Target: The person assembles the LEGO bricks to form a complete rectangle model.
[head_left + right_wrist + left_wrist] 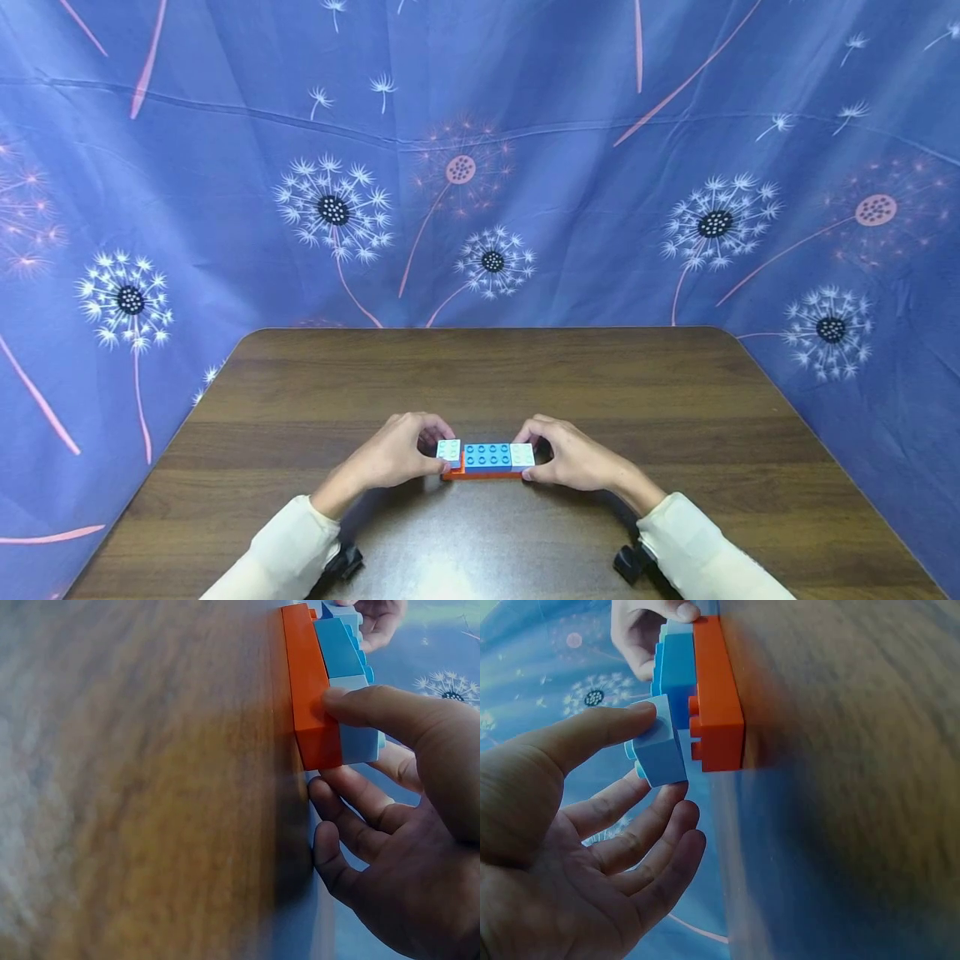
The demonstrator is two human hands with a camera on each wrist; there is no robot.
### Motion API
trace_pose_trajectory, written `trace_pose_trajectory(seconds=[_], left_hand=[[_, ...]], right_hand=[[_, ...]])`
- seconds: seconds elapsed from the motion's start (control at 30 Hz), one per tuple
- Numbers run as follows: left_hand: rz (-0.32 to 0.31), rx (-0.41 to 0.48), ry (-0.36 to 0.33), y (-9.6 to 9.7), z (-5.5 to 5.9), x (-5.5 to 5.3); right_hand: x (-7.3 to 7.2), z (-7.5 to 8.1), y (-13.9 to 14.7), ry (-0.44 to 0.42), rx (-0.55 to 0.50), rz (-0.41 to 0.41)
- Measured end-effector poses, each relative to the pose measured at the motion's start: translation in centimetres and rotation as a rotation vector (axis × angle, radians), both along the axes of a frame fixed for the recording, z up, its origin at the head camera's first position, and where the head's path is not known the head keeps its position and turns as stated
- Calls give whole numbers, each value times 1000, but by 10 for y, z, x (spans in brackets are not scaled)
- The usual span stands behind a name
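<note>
A long orange toy brick (486,476) lies on the table, its studs facing up. On top of it sit a blue brick (487,457) and, at the right end, a pale brick (358,739). My left hand (396,450) pinches another pale brick (660,754) between thumb and fingers. This brick is slightly tilted and hangs just over the bare studs at the orange brick's left end, with a small gap below in the left wrist view. My right hand (576,457) grips the right end of the stack, thumb on the orange brick's near side.
The brown wooden table (480,375) extends around the bricks, its far edge against a blue cloth (570,250) printed with dandelions. Dark wrist-camera mounts (345,562) hang under both sleeves, close to the tabletop.
</note>
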State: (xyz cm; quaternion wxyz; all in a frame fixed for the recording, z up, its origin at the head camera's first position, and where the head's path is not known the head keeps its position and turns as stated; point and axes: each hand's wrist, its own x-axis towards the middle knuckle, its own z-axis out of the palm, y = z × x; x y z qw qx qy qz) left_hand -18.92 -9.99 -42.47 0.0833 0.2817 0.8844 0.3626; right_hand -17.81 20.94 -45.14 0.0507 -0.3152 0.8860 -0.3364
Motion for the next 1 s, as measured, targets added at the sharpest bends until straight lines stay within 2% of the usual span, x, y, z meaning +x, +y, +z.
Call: trace_pose_trajectory(seconds=[0.6,1.0], left_hand=[[28,-44,85,10,-8,6],[19,-20,83,10,-8,6]], right_hand=[[0,1,-1,-9,11,-1],[-1,1,0,-14,20,4]])
